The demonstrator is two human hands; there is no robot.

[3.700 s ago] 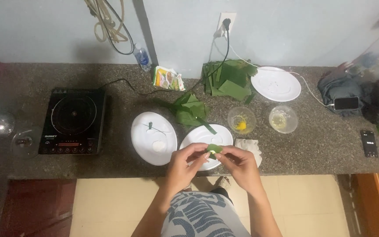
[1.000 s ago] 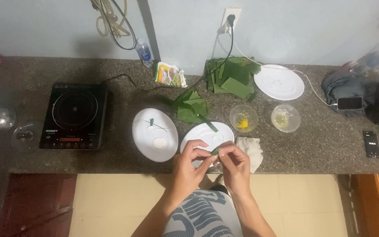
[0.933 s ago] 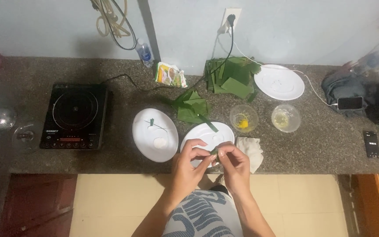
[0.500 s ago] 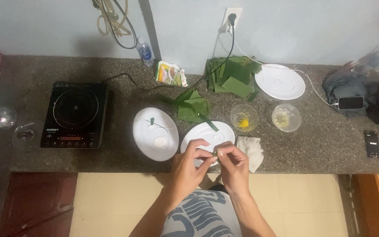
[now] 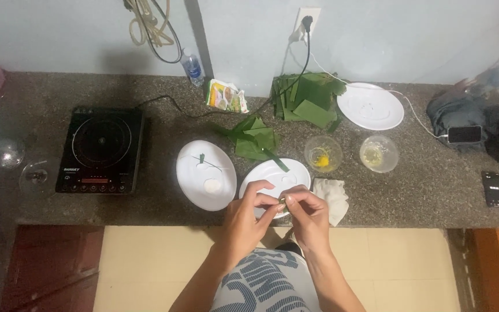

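My left hand and my right hand meet over the near rim of a white plate at the counter's front edge. Between their fingertips they pinch a small folded green leaf piece, mostly hidden by the fingers. A green leaf strip lies on the far rim of that plate. To its left is an oval white plate with a small white dough ball and a thin green stem.
Cut green leaves and a leaf stack lie behind. Two small glass bowls, a round white plate, a white cloth, an induction cooktop, a packet, phones are around.
Both hands have stayed together over the near plate, fingers working the small leaf piece; they have drifted slightly toward me since the oldest frame.
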